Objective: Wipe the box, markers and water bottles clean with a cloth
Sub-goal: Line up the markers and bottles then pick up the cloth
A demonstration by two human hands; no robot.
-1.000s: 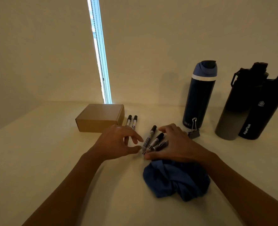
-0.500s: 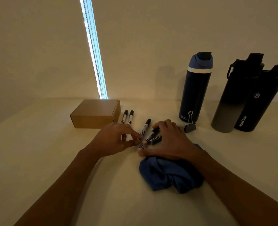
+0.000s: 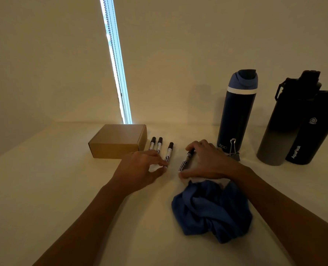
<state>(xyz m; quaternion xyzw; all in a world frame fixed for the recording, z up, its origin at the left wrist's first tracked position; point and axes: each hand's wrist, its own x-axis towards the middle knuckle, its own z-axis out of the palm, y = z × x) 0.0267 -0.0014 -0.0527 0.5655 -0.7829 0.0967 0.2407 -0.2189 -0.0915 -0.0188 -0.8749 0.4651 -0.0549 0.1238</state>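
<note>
A brown cardboard box (image 3: 119, 141) lies at the back left. Two black-capped markers (image 3: 156, 144) rest side by side just right of it. My left hand (image 3: 140, 169) pinches the near end of a third marker (image 3: 169, 153) between thumb and index finger. My right hand (image 3: 207, 162) spans a fourth marker (image 3: 186, 161), index finger on the cap and thumb at the tail; anything under its palm is hidden. A crumpled blue cloth (image 3: 211, 210) lies loose under my right wrist. A navy bottle (image 3: 236, 116), a black-grey bottle (image 3: 274, 139) and a black AquaFlask bottle (image 3: 316, 135) stand at the back right.
A binder clip (image 3: 233, 149) stands against the foot of the navy bottle, close to my right hand. A wall closes the far edge of the table, with a bright slit and bead chains (image 3: 119, 73) behind the box. Bare tabletop (image 3: 53, 189) stretches at the left.
My left hand has pulled one marker leftward out of the cluster, so it now lies near the pair by the box. My right hand stays on the remaining marker. The camera shifted slightly.
</note>
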